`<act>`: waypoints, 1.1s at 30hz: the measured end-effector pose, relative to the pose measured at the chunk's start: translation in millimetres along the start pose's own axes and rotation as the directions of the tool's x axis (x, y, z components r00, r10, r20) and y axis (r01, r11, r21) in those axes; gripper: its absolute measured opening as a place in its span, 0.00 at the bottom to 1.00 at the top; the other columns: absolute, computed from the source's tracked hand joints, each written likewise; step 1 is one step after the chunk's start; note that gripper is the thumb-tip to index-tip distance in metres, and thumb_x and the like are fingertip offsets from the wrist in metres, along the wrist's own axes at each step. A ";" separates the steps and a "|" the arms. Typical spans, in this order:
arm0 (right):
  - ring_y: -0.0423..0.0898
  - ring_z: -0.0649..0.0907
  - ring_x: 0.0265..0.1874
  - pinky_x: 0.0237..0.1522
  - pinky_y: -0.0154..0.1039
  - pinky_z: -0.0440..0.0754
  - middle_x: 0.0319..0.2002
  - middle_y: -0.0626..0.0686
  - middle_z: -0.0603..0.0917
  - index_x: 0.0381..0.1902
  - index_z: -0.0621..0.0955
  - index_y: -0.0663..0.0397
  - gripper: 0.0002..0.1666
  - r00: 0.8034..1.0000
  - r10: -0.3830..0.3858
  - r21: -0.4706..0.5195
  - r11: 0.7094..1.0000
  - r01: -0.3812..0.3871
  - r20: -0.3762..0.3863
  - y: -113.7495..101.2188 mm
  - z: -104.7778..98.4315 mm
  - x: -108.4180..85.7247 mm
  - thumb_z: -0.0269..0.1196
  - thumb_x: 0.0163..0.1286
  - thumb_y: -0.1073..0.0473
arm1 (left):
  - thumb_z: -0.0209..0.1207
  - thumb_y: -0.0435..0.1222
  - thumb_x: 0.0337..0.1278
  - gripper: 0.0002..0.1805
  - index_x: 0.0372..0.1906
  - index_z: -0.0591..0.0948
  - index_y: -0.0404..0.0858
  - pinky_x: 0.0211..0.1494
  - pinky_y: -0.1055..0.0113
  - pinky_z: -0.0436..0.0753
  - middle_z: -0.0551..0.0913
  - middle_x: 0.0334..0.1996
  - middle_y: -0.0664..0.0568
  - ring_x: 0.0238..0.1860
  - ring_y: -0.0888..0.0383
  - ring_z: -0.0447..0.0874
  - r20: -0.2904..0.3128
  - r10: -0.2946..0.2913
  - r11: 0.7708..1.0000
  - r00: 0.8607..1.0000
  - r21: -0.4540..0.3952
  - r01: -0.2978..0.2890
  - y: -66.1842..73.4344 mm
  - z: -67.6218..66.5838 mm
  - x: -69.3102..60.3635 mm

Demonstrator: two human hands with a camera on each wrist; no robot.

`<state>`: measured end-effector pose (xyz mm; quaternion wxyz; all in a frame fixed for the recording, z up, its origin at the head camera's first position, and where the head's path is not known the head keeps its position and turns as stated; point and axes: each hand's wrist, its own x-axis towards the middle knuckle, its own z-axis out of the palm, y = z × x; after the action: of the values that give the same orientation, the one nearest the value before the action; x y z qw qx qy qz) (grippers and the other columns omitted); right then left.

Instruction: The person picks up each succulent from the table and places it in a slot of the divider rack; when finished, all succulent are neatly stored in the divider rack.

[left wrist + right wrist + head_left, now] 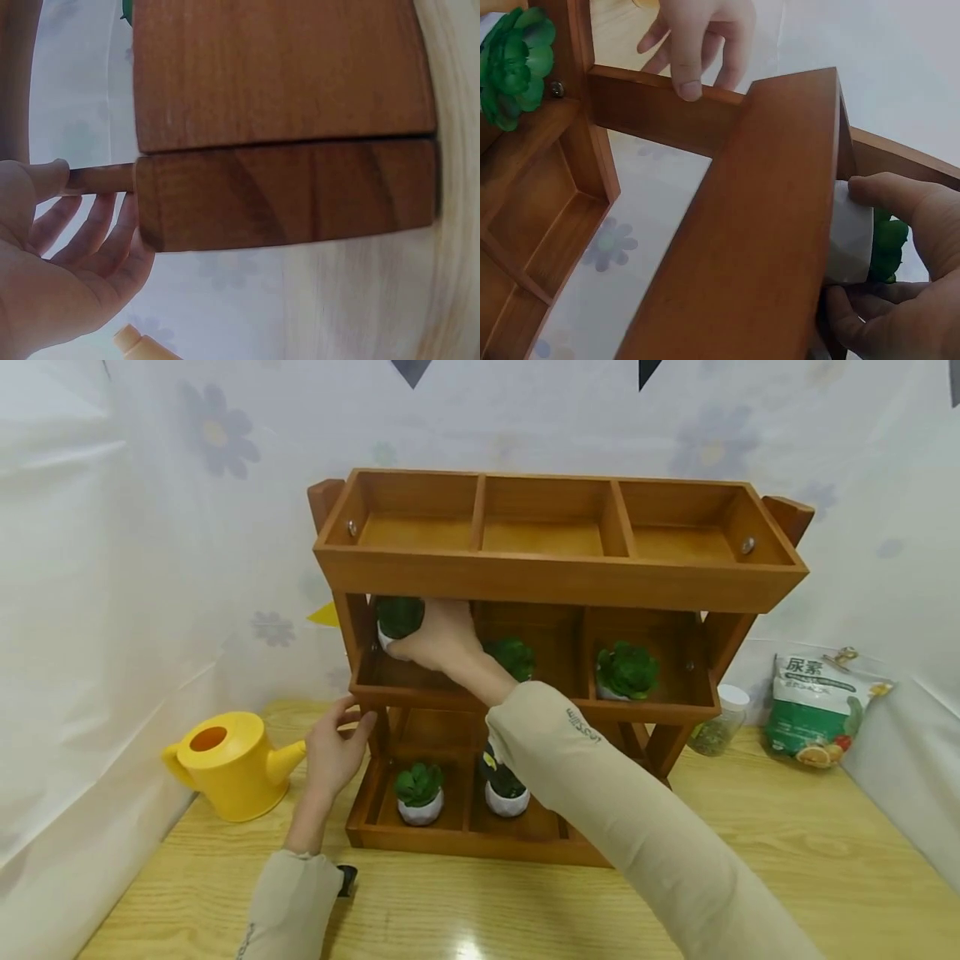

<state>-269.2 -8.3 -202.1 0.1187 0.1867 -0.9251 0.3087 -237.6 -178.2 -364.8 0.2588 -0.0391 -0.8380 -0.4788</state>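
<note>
My right hand grips a small white pot with a green succulent at the left compartment of the middle tier. In the right wrist view the thumb and fingers lie on opposite sides of this pot. With thumb and fingers around its left side post, my left hand holds the wooden three-tier shelf. Other potted succulents stand in the middle tier, one at the right and one in the centre, partly behind my right arm. Two more pots sit in the bottom tier.
A yellow watering can stands left of the shelf. To the right are a lidded clear jar and a green and white bag with a clip. White patterned fabric hangs behind the wooden table.
</note>
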 end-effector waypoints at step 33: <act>0.48 0.79 0.49 0.51 0.40 0.78 0.53 0.52 0.81 0.55 0.79 0.56 0.30 0.988 -0.127 0.093 0.989 0.118 0.089 -8.7 -12.8 -38.1 0.73 0.54 0.56 | 0.60 0.33 0.62 0.19 0.57 0.78 0.32 0.44 0.46 0.83 0.83 0.43 0.32 0.41 0.38 0.84 -0.004 0.012 1.000 1.000 -0.010 -0.012 -1.4 -0.1 -1.0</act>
<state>-229.9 3.5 -200.2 0.0850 0.2627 -0.9020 0.3319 -237.1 -178.8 -366.3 0.2632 -0.0443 -0.8347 -0.4816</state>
